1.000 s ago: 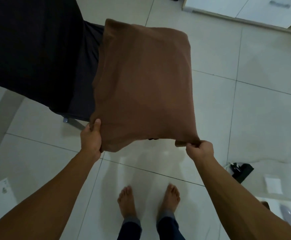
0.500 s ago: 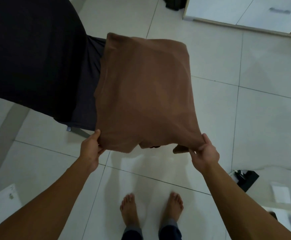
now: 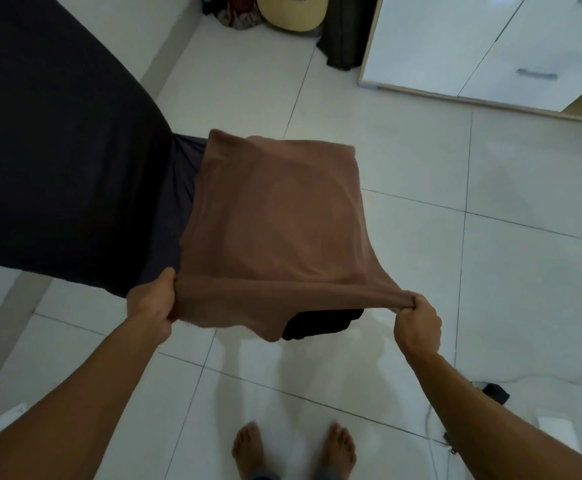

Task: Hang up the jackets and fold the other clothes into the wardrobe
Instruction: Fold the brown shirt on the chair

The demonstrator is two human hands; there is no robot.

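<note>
Both of our hands hold one brown garment (image 3: 275, 230) out in front of us above the tiled floor (image 3: 490, 271), stretched flat between them. Our left hand (image 3: 151, 303) has its fingers curled round the near left corner, with the thumb on top of the cloth. Our right hand (image 3: 417, 320) is closed tight on the near right corner, where the fabric is bunched into a narrow roll. The near edge runs taut from one fist to the other, and the far edge lies away from us. A loose flap of the brown cloth sags beneath the near edge, and a piece of black fabric (image 3: 320, 323) shows just under it. To the left, a large dark cloth (image 3: 61, 161) covers a raised surface, and the garment's left side overlaps it in our view. Our bare feet (image 3: 293, 448) stand on the tiles below. A white cabinet (image 3: 483, 46) with drawer handles stands at the upper right, and the body of a guitar (image 3: 293, 12) leans at the top. A small black object (image 3: 495, 393) lies on the floor by our right forearm.
</note>
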